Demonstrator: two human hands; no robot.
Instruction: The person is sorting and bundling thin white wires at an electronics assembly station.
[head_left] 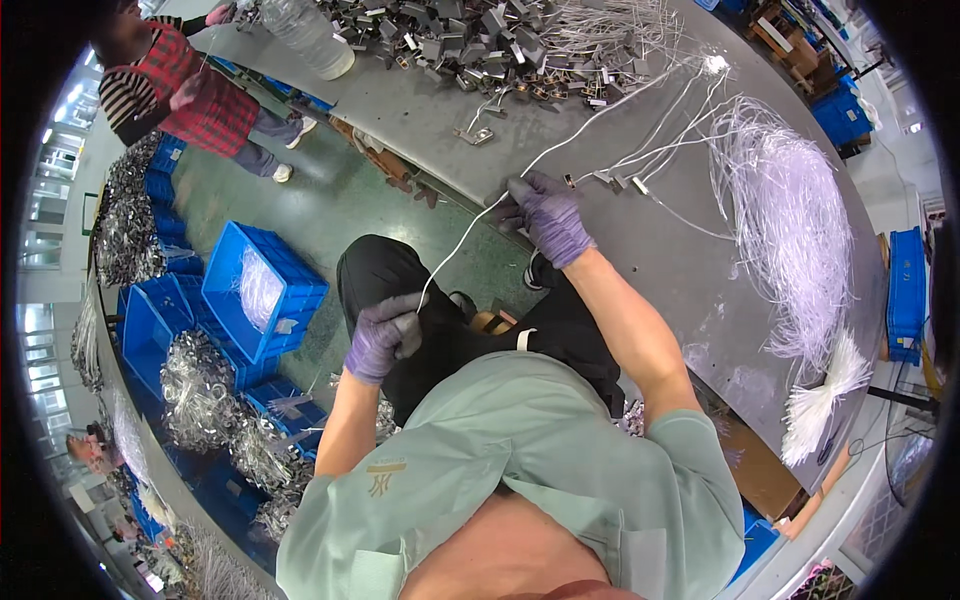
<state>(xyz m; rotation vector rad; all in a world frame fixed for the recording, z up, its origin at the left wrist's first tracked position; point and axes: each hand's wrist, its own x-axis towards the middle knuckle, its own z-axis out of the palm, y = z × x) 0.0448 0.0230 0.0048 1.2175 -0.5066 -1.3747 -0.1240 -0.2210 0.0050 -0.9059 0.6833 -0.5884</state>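
A thin white cable (458,246) runs between my two hands, both in purple-grey gloves. My left hand (385,338) is closed around its lower end, above my lap. At the table's near edge, my right hand (550,215) pinches the same cable farther up. Beyond that hand the cable (600,118) stretches over the grey table (400,125) toward the far right. Several cables with small metal ends (640,185) lie just right of my right hand. A single metal piece with a short wire (475,133) rests beyond it.
Dark metal parts (470,45) are heaped at the far side, near a clear plastic jug (310,40). A pale purple cable bundle (785,230) and white strands (825,400) lie right. Blue crates (262,285) stand at left. Another person (205,95) stands far left.
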